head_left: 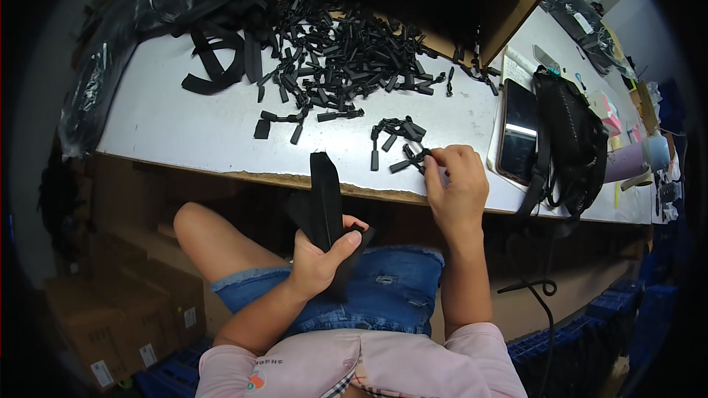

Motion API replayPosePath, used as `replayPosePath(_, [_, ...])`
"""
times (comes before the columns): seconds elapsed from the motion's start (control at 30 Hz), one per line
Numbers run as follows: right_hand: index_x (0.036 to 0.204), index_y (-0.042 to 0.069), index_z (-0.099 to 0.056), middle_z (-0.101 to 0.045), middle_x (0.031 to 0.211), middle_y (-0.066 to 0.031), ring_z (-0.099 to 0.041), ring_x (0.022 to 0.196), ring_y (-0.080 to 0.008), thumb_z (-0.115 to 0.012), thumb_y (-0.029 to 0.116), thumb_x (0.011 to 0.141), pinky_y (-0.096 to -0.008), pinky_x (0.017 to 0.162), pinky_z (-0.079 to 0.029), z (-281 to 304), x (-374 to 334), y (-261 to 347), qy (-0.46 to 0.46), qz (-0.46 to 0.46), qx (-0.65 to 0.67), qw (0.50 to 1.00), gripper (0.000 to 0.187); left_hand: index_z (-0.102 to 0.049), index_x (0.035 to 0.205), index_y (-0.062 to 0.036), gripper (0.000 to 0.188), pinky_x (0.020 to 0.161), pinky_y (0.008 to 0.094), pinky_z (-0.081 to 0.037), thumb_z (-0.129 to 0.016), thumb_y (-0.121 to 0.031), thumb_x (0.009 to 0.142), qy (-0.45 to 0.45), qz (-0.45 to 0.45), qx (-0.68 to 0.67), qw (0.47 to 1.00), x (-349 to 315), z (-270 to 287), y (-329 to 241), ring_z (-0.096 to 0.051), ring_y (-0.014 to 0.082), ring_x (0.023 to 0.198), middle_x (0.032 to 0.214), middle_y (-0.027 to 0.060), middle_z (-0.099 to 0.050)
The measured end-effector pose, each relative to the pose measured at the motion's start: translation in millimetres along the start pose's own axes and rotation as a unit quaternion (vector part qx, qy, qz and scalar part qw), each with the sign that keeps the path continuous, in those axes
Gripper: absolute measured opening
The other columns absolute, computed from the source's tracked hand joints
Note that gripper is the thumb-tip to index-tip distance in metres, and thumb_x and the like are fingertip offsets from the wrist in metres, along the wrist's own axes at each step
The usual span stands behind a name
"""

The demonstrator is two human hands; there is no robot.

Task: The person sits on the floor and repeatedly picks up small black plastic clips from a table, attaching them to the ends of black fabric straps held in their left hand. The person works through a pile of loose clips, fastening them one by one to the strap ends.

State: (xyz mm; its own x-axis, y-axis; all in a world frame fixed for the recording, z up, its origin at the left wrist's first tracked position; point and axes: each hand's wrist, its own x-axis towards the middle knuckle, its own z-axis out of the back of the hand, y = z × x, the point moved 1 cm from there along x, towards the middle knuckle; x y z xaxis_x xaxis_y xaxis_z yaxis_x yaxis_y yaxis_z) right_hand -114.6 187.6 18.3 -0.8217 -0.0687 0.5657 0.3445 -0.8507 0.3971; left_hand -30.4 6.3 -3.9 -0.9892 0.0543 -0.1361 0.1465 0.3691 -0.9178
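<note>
My left hand (318,259) is closed round folded black fabric strips (325,195) above my lap, one end standing up towards the table edge. At the front of the white table (221,133), the fingertips of my right hand (461,184) pinch a small black pull tab (418,161), probably a zipper pull. Its far end lies on the table and its near end is partly hidden by my fingers. Just beyond lies a small cluster of similar black pull tabs (396,131). A big heap of them (361,51) spreads across the back.
Behind the heap stands an open cardboard box (516,11). On the right are a phone (518,129), a black bag (568,140) and a purple cylinder (625,163). Black straps (217,66) and clear plastic wrap (99,81) lie at the left. Cartons (125,317) stand below.
</note>
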Motion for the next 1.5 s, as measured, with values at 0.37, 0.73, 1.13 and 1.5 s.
replayPosePath(0.37, [0.085, -0.001, -0.061, -0.058, 0.075, -0.0079, -0.056, 0.060, -0.0104, -0.063, -0.001, 0.070, -0.0194, 0.052, -0.044, 9, -35, 51, 0.116, -0.108, 0.428, 0.890, 0.016, -0.059, 0.088, 0.0011, 0.012, 0.060, 0.0189, -0.043, -0.060, -0.005, 0.077, -0.040, -0.060, 0.054, 0.996, -1, -5, 0, -0.053, 0.0060, 0.068, 0.078, 0.0030, -0.059])
replayPosePath(0.73, [0.088, -0.003, -0.061, -0.054, 0.082, -0.0086, -0.053, 0.061, -0.0094, -0.060, -0.007, 0.069, -0.0192, 0.051, -0.043, 5, -49, 54, 0.143, -0.131, 0.520, 0.832, 0.019, -0.058, 0.086, 0.0010, 0.011, 0.067, 0.0221, -0.045, -0.060, -0.001, 0.075, -0.024, -0.078, 0.041, 0.996, -3, -2, -2, -0.055, 0.0105, 0.076, 0.084, 0.0073, -0.059])
replayPosePath(1.13, [0.084, 0.000, -0.062, -0.054, 0.077, -0.0077, -0.053, 0.060, -0.0115, -0.058, -0.009, 0.067, -0.0210, 0.050, -0.042, 13, -35, 51, 0.190, -0.007, 0.423, 0.886, 0.020, -0.058, 0.084, 0.0007, 0.010, 0.058, 0.0196, -0.043, -0.060, 0.001, 0.073, -0.017, -0.090, 0.143, 0.985, -2, -1, -5, -0.052, 0.0064, 0.064, 0.074, 0.0034, -0.057])
replayPosePath(1.5, [0.085, -0.002, -0.058, -0.053, 0.078, -0.0088, -0.054, 0.061, -0.0117, -0.059, -0.007, 0.070, -0.0209, 0.052, -0.044, 1, -52, 63, 0.104, -0.087, 0.445, 0.885, 0.016, -0.057, 0.092, 0.0005, 0.018, 0.060, 0.0176, -0.043, -0.061, -0.001, 0.074, -0.052, -0.049, -0.002, 0.997, -2, -3, -5, -0.052, 0.0046, 0.066, 0.075, 0.0012, -0.057])
